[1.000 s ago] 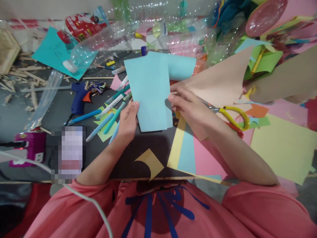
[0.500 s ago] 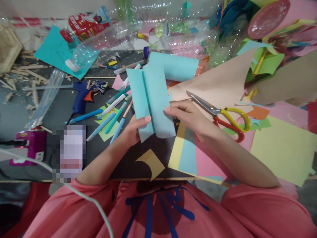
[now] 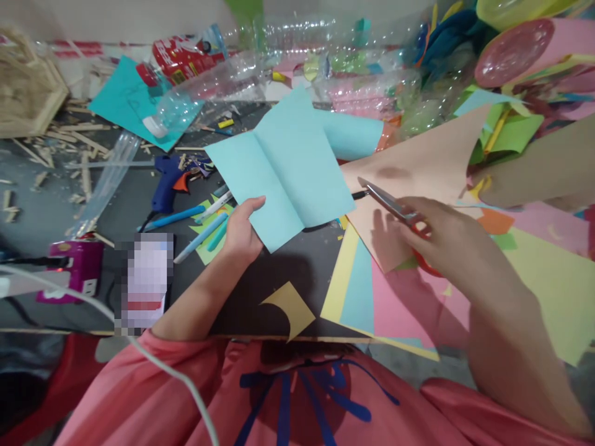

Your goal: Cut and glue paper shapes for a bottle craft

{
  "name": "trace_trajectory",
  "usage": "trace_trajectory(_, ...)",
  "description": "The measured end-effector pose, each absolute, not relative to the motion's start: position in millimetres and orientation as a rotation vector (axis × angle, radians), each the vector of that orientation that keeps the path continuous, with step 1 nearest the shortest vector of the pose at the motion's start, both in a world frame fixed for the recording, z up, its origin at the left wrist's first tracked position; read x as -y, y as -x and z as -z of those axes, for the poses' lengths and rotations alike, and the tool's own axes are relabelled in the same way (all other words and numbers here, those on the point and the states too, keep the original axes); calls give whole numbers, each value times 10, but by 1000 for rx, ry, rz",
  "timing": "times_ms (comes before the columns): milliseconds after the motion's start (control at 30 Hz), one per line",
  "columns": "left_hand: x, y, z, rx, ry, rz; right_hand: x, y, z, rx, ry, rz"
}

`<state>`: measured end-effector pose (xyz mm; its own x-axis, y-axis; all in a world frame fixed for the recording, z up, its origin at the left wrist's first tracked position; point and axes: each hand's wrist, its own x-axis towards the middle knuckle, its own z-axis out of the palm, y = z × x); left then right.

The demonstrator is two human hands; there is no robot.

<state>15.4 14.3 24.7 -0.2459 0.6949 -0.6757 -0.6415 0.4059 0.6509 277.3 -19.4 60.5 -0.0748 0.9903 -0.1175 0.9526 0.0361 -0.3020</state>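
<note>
A sheet of light blue paper with a crease down its middle is pinched at its lower left edge by my left hand, thumb on top. To the right, my right hand is closed around the handles of a pair of scissors. Their blades point up and left, toward the paper but apart from it, and the fingers largely cover the handles. Behind the creased sheet lies a rolled light blue paper tube. Beneath the scissors is a large pale peach sheet.
A blue glue gun, markers and a phone lie to the left, near a purple power strip. Clear plastic bottles crowd the back. A yellow paper scrap lies near the front edge. Coloured sheets overlap at right.
My right hand has let go of the blue paper and taken hold of the scissors. The paper, folded inward before, has opened out and tilted in my left hand.
</note>
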Motion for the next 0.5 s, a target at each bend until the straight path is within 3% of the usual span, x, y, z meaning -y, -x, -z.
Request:
trace_trajectory(100,-148,-170,-258,-1311,-42,-1305,399,-3113,-437,2338,2128,-210)
trace_trajectory(267,-143,-141,-202,-1303,-137,-1372,458,-3327,-318,2475,2134,-156)
trace_trajectory(500,-138,-120,-113,-1316,-308,-1299,309,-3166,-499,2353,2368,-530)
